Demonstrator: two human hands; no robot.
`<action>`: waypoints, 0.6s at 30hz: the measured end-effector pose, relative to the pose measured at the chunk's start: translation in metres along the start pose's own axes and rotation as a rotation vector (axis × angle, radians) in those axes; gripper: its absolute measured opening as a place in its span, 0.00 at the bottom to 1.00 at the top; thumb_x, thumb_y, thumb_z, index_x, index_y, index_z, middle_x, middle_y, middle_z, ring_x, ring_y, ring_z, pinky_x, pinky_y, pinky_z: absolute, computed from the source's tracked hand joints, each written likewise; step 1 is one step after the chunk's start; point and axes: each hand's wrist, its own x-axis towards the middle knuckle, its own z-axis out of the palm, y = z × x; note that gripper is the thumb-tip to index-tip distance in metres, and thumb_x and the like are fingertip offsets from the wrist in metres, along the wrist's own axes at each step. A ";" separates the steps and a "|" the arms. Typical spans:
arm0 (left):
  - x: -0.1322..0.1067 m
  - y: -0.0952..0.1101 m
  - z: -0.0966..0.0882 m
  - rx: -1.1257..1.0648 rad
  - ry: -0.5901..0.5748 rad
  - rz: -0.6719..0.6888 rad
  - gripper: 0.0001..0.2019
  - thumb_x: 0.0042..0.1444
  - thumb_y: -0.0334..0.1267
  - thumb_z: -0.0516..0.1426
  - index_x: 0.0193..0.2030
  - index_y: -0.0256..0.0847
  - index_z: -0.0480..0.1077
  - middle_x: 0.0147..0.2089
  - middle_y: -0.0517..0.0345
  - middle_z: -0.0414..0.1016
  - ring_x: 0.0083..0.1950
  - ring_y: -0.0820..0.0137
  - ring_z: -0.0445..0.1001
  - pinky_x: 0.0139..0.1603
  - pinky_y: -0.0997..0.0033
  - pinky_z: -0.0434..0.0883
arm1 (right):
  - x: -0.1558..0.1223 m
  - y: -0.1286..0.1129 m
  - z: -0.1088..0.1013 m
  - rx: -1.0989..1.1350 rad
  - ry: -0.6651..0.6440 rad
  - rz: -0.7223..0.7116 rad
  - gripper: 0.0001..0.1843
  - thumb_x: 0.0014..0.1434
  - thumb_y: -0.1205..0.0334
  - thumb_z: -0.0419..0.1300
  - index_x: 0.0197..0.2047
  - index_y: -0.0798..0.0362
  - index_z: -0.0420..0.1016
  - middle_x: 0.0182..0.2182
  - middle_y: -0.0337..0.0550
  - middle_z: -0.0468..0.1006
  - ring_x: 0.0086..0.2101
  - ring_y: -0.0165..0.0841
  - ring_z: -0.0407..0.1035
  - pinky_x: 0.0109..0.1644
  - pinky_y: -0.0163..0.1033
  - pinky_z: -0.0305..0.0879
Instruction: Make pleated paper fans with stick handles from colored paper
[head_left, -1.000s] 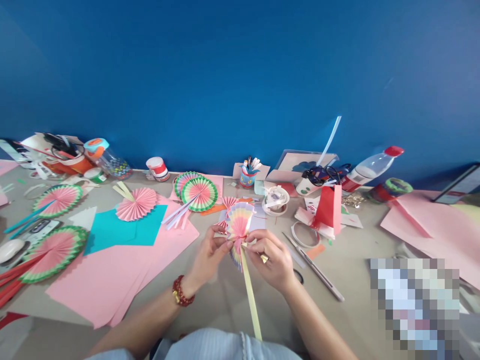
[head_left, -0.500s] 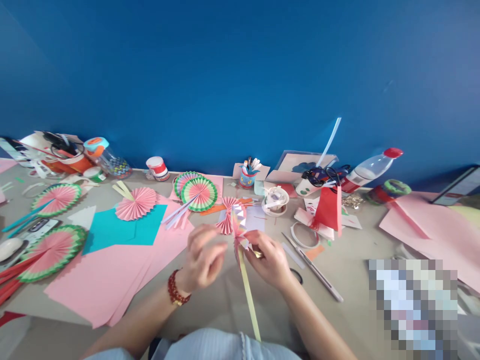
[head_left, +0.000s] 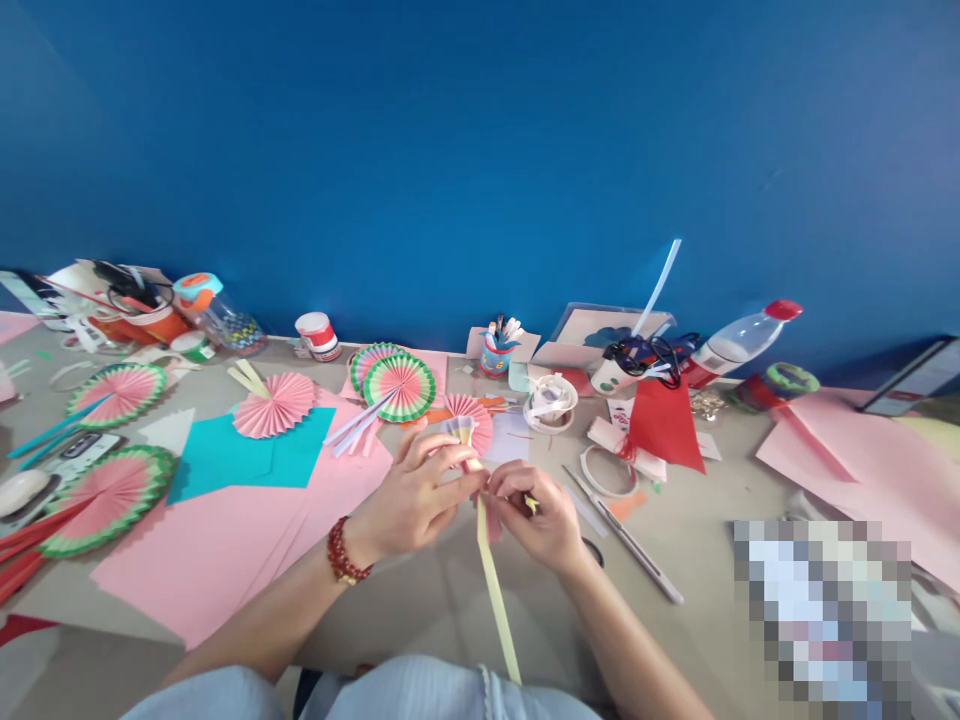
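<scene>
Between my hands is a narrow bundle of pleated paper (head_left: 463, 432), pink and pale, mostly covered by fingers. My left hand (head_left: 416, 500), with a red bead bracelet at the wrist, is closed around it. Close beside, my right hand (head_left: 546, 520) pinches at the same pleated paper, its fingertips nearly meeting the left ones. A long pale yellow paper strip (head_left: 493, 595) hangs from the bundle toward my body. A small yellow bit (head_left: 531, 504) shows among the right fingers; I cannot tell what it belongs to. Just behind lies a round pink pleated fan (head_left: 478, 420).
Pink sheets (head_left: 202, 560) and a turquoise sheet (head_left: 225, 465) spread to the left, near green-edged fans (head_left: 109, 500). A utility knife (head_left: 637, 550), a tape roll (head_left: 607, 472) and a red paper (head_left: 667, 425) lie right. A bottle (head_left: 739, 345) leans by the blue wall.
My left hand has moved right from beside the paper and closed on it. The pleated bundle has tilted and is now more covered. The red paper at right has flopped down flatter.
</scene>
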 end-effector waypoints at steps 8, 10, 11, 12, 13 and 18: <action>0.009 -0.008 -0.004 0.080 -0.046 0.021 0.11 0.66 0.36 0.54 0.49 0.55 0.75 0.50 0.60 0.75 0.57 0.63 0.64 0.70 0.50 0.44 | 0.007 -0.005 -0.002 -0.023 -0.021 0.013 0.09 0.61 0.70 0.61 0.43 0.49 0.76 0.34 0.44 0.80 0.34 0.33 0.75 0.32 0.35 0.70; 0.010 -0.012 -0.003 0.060 -0.059 0.033 0.11 0.67 0.37 0.54 0.49 0.56 0.75 0.49 0.61 0.75 0.58 0.64 0.64 0.70 0.52 0.43 | 0.008 -0.004 -0.003 0.021 -0.013 0.037 0.07 0.60 0.69 0.62 0.41 0.49 0.77 0.32 0.43 0.80 0.34 0.33 0.74 0.31 0.35 0.69; 0.010 -0.015 -0.003 0.049 -0.061 0.035 0.11 0.67 0.37 0.54 0.49 0.56 0.75 0.48 0.61 0.75 0.59 0.65 0.64 0.70 0.52 0.44 | 0.008 -0.003 -0.003 0.046 -0.003 0.061 0.05 0.60 0.68 0.63 0.39 0.50 0.77 0.32 0.43 0.79 0.33 0.33 0.74 0.31 0.35 0.68; 0.010 -0.018 -0.002 0.040 -0.063 0.036 0.12 0.67 0.36 0.53 0.50 0.57 0.75 0.47 0.62 0.75 0.59 0.65 0.64 0.70 0.52 0.44 | 0.007 -0.002 -0.004 0.071 0.007 0.090 0.03 0.60 0.67 0.64 0.38 0.50 0.77 0.31 0.43 0.79 0.32 0.33 0.74 0.30 0.35 0.68; 0.009 -0.021 -0.001 0.035 -0.067 0.035 0.13 0.67 0.35 0.53 0.51 0.57 0.74 0.47 0.61 0.76 0.59 0.64 0.64 0.70 0.51 0.44 | 0.007 0.000 -0.004 0.097 0.019 0.118 0.01 0.59 0.65 0.64 0.37 0.51 0.77 0.30 0.43 0.78 0.32 0.33 0.74 0.30 0.35 0.68; 0.004 -0.030 0.001 0.064 -0.067 0.025 0.14 0.66 0.37 0.54 0.55 0.56 0.73 0.51 0.57 0.74 0.58 0.59 0.64 0.67 0.45 0.48 | 0.005 0.004 -0.008 0.198 0.040 0.166 0.05 0.58 0.62 0.67 0.33 0.51 0.75 0.29 0.42 0.75 0.32 0.34 0.72 0.32 0.37 0.68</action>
